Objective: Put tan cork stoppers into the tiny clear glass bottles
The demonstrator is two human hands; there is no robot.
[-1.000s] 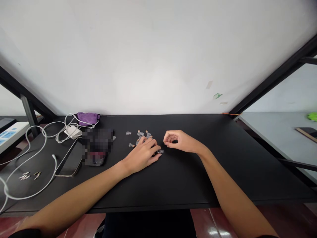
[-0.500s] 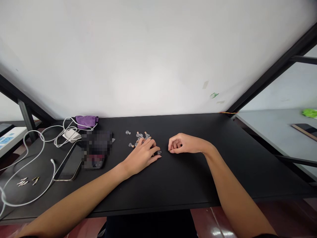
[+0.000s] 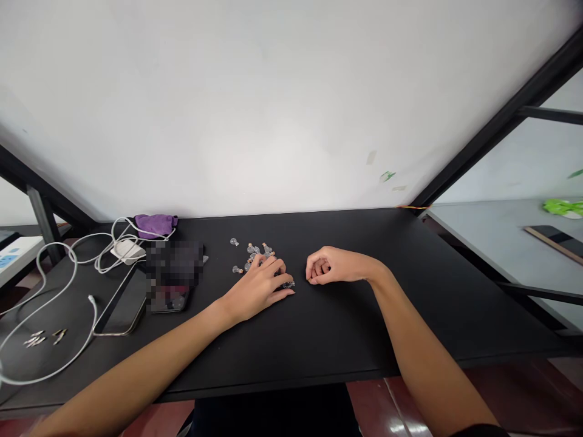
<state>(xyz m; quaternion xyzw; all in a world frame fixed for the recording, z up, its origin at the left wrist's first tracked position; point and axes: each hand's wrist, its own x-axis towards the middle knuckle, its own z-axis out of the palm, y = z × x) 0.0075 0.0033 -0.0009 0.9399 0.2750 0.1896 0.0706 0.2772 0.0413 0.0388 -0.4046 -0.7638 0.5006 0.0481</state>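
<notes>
My left hand point(image 3: 255, 290) lies spread over a small cluster of little glass bottles point(image 3: 251, 249) near the middle of the black table point(image 3: 346, 340), towards its back edge. My fingertips rest among them, though I can't tell whether they are gripping any. One bottle point(image 3: 288, 284) sits just under my fingers on the right side of the cluster, while two strays point(image 3: 234, 241) lie a little apart on its left. My right hand point(image 3: 328, 266) is curled loosely on the tabletop, well clear of the left, and I can't see anything pinched in it. As things lie, the bottles form one loose group, with none set into any container or arranged in a row. Towards the left end are a blurred-out patch, a dark phone point(image 3: 122, 303), a white charger point(image 3: 127, 250) with its tangled cable point(image 3: 45, 303), a purple cloth point(image 3: 155, 226) at the back edge, and small metal pieces point(image 3: 35, 341) near the front corner. A power strip point(image 3: 18, 255) sits beyond that end, and I can read no brand or writing anywhere.
</notes>
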